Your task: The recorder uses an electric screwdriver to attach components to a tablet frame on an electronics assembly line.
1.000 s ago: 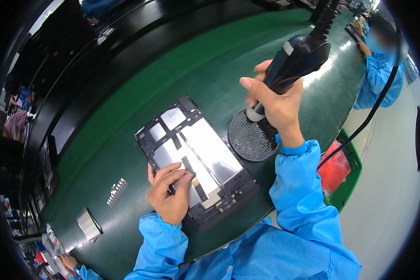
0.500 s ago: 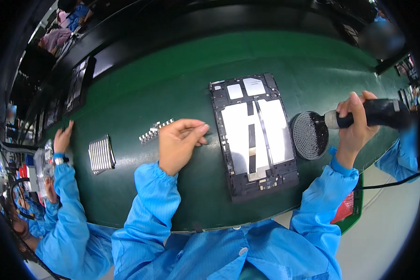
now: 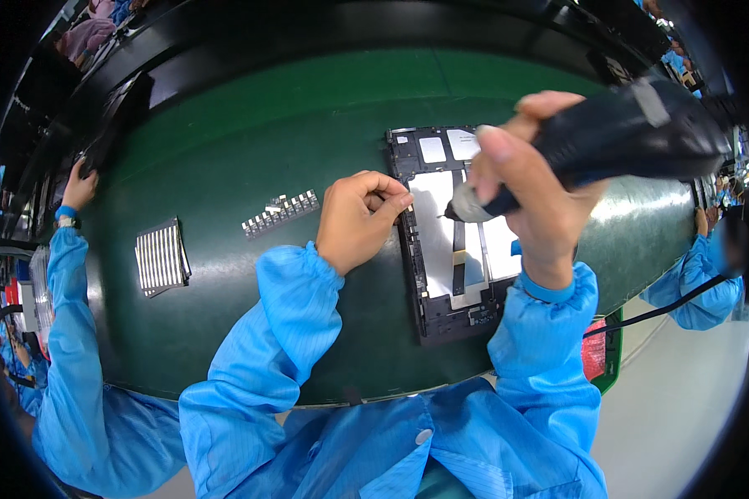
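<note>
My left hand (image 3: 359, 220) is closed in a pinch at the left edge of an opened tablet (image 3: 429, 258), a black frame with white panels inside. Anything between its fingertips is too small to make out. A dark electric screwdriver (image 3: 632, 137) is gripped in my right hand (image 3: 549, 200), its tip pointing left over the white panel, close to my left fingers. Whether that tip touches the tablet I cannot tell. The hand and tool cover the tablet's upper right part. The round screw tray is hidden behind my right hand and wrist.
Left of my left hand lie a strip of small metallic pieces (image 3: 281, 214) and a stack of striped sheets (image 3: 162, 259). A co-worker's hand (image 3: 79, 188) reaches in at far left. A cable (image 3: 666, 306) and a green bin (image 3: 612, 374) are at right.
My right hand has lifted the screwdriver from the round tray and swung it left over the tablet. My left hand has moved right to the tablet's edge. The view has shifted slightly.
</note>
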Demonstrator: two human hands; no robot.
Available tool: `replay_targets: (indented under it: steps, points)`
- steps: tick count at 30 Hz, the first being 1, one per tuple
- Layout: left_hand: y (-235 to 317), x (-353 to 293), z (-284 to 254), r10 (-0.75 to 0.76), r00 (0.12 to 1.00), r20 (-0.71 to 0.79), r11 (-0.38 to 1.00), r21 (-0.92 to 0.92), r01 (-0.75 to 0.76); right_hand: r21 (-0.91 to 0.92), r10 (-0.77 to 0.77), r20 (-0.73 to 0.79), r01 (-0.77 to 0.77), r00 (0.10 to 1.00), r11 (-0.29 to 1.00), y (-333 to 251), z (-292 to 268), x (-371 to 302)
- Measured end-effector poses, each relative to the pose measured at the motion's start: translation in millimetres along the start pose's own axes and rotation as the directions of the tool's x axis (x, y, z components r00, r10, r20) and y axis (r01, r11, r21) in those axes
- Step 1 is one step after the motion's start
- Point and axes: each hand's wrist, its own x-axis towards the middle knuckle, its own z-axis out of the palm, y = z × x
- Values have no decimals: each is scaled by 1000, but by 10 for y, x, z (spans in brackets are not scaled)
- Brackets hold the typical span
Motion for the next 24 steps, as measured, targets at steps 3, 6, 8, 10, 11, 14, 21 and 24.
replay_targets:
  steps: [3,6,8,10,11,14,21,24]
  points:
    - [33,9,4,-45,998,-38,996,-79,42,131,-31,-40,36,999,991,215,183,38]
    - [-7,25,-1,-8,999,-34,997,-76,5,103,2,-27,0,1000,995,290,229,37]
    - [22,24,-20,-30,999,-24,996,-81,28,49,22,0,-22,1000,999,299,216,44]
    - [50,28,-40,-52,999,-8,995,-82,51,-4,43,21,-43,999,999,319,211,46]
    - [56,35,-51,-65,998,14,991,-112,66,-27,51,30,-50,998,998,338,219,50]
    - [115,37,-83,-124,991,60,978,-163,132,-46,46,35,-45,998,998,382,205,66]
    - [130,52,-101,-180,977,112,959,-201,199,33,6,25,-7,1000,999,350,184,76]
    - [116,69,-86,-159,982,102,962,-209,178,16,-71,64,71,995,997,386,169,85]
